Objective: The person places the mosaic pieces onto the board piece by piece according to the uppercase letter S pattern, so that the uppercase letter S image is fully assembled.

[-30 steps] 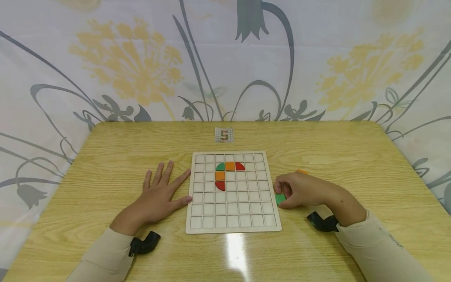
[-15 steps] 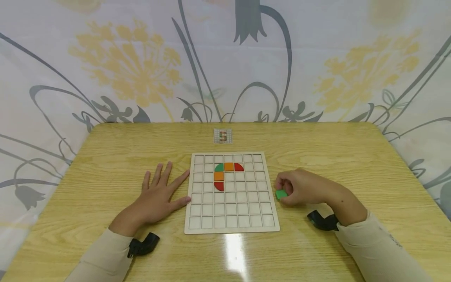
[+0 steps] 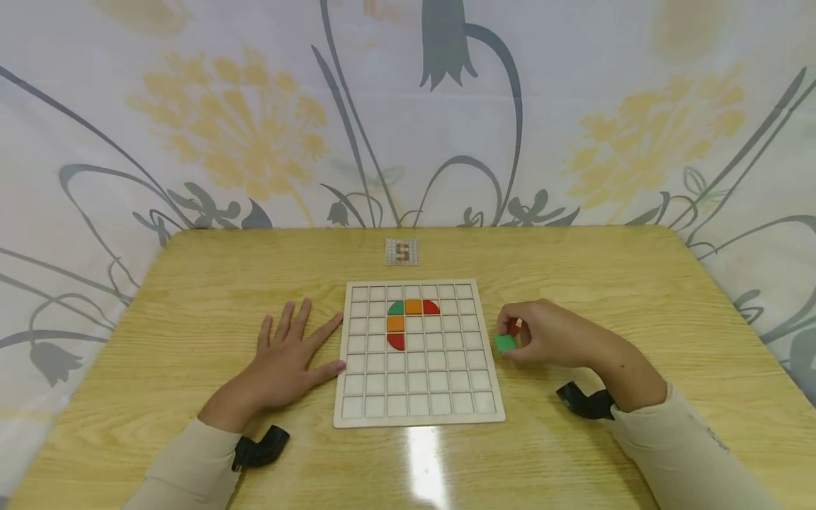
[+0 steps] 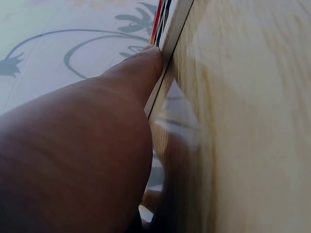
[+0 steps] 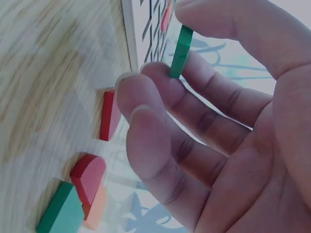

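My right hand (image 3: 548, 331) pinches a small green tile (image 3: 504, 344) between thumb and fingers, just right of the board. The right wrist view shows this green tile (image 5: 181, 52) edge-on at the fingertips, raised off the table. My left hand (image 3: 280, 365) lies with fingers spread on the table, its index fingertip and thumb at the left edge of the white grid board (image 3: 440, 383). On the board sit a green quarter-round tile (image 3: 397, 308), an orange square (image 3: 414, 307), a red quarter-round (image 3: 431, 307), another orange square (image 3: 395, 324) and another red quarter-round (image 3: 397, 341).
Beneath the right hand lie loose pieces: a red one (image 5: 107, 116), a red rounded one (image 5: 88, 177), an orange one (image 5: 96, 208) and a green one (image 5: 60, 208). A small pattern card (image 3: 402, 252) with an S-shaped figure lies behind the board on the wooden table (image 3: 287, 262).
The right hand has picked the green tile up from beside the board and moved slightly away from the person; a red piece now shows behind its fingers. The left hand stays put.
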